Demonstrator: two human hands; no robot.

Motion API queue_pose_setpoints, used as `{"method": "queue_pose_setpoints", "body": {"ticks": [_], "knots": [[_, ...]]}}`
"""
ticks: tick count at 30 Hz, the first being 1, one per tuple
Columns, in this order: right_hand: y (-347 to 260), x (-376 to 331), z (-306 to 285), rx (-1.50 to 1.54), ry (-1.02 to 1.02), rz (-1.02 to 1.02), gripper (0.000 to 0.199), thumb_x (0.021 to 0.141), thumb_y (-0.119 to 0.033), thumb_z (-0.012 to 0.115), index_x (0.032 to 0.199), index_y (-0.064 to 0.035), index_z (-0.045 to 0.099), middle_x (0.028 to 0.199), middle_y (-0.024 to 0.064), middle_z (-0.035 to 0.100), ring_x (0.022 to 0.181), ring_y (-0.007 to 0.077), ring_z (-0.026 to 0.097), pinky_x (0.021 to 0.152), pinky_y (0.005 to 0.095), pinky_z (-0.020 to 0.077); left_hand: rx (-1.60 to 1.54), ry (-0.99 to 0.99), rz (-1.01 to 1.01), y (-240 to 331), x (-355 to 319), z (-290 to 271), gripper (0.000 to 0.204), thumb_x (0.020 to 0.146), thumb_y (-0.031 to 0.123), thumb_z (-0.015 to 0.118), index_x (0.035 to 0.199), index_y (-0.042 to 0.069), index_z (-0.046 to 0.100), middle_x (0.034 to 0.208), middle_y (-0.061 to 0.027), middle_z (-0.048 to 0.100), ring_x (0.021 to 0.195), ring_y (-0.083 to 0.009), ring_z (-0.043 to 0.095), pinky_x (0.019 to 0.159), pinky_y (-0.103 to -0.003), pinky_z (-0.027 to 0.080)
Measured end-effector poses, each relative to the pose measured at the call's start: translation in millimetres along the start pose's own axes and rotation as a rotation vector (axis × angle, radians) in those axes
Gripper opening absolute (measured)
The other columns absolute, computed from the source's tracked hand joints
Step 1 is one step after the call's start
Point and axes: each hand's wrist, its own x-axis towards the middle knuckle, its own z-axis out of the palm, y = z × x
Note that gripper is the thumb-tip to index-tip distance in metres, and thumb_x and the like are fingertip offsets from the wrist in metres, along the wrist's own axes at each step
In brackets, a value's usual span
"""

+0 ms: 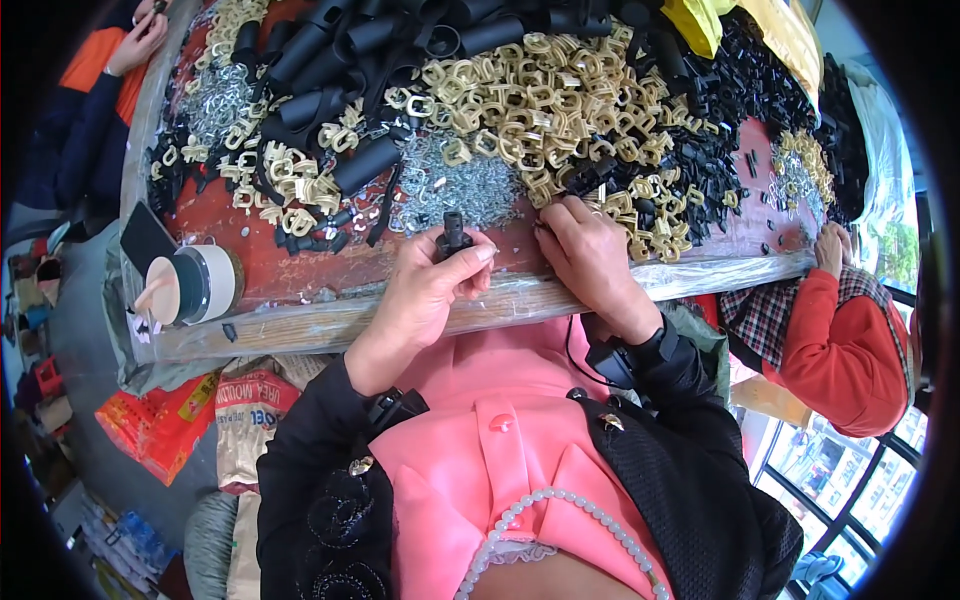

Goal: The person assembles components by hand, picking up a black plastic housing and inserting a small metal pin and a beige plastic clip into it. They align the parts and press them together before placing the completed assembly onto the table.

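Black cylindrical part (454, 233) is in the left hand (425, 285), its narrow end pointing up, over the near edge of the desk (290, 272). The left fingers are curled round it, with the thumb pressed along its side. Just beside, the right hand (590, 260) reaches down at the near rim of the heap, its fingers bent and drawn close together; I cannot tell whether they pinch anything. Near the left corner stands a lidded cup (212, 282), with a dark flat panel (147, 235) behind it. Beyond the hands lies a patch of small silver metal pieces (450, 185). Cream-coloured loops (540, 100) are heaped behind and to the right of it, and a thick black tube (368, 165) lies to its left. More black tubes (300, 55) are piled farther back. At the far right side is a yellow bag (697, 25). A co-worker's hand (832, 248) rests at the desk's right end; another co-worker's hands (138, 45) show at the far left.
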Motion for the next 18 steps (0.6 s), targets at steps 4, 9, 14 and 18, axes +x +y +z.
{"method": "queue_pose_setpoints", "body": {"ticks": [4,9,14,18], "knots": [[-22.2,3.9,-6.8,0.066,-0.022,-0.081,0.019,0.070,-0.002,0.062,0.087,-0.0026,0.054,0.074,0.0102,0.052,0.062,0.0250,0.053,0.053,0.0324,0.0441,-0.062,-0.019,-0.036,2.0,-8.7,-2.0,0.011,0.078,0.011,0.060,0.083,0.003,0.055,0.067,-0.0020,0.054,0.057,-0.0088,0.051,0.050,-0.020,0.039],[-50.8,1.8,-3.2,0.209,0.035,-0.268,0.020,0.069,-0.002,0.062,0.087,-0.0027,0.053,0.075,0.0097,0.052,0.062,0.0247,0.053,0.055,0.0330,0.0437,-0.131,-0.040,-0.092,2.8,-20.1,-7.3,0.012,0.078,0.013,0.060,0.083,0.003,0.055,0.067,-0.0014,0.054,0.057,-0.0081,0.051,0.050,-0.019,0.039],[-59.2,-6.7,-0.3,0.120,0.098,-0.345,0.018,0.069,-0.002,0.061,0.086,-0.0026,0.053,0.076,0.0089,0.052,0.064,0.0238,0.053,0.057,0.0323,0.0436,-0.126,-0.057,-0.120,2.6,-29.9,-8.8,0.012,0.078,0.014,0.061,0.081,0.004,0.055,0.067,-0.0006,0.054,0.057,-0.0073,0.051,0.050,-0.019,0.039],[-56.7,-10.7,2.4,0.102,0.103,-0.333,0.018,0.070,-0.002,0.060,0.086,-0.0026,0.052,0.075,0.0089,0.051,0.064,0.0251,0.053,0.057,0.0330,0.0437,-0.105,-0.048,-0.135,2.4,-31.9,-5.4,0.012,0.078,0.015,0.061,0.079,0.005,0.054,0.067,-0.0004,0.054,0.057,-0.0072,0.051,0.050,-0.019,0.039]]}}
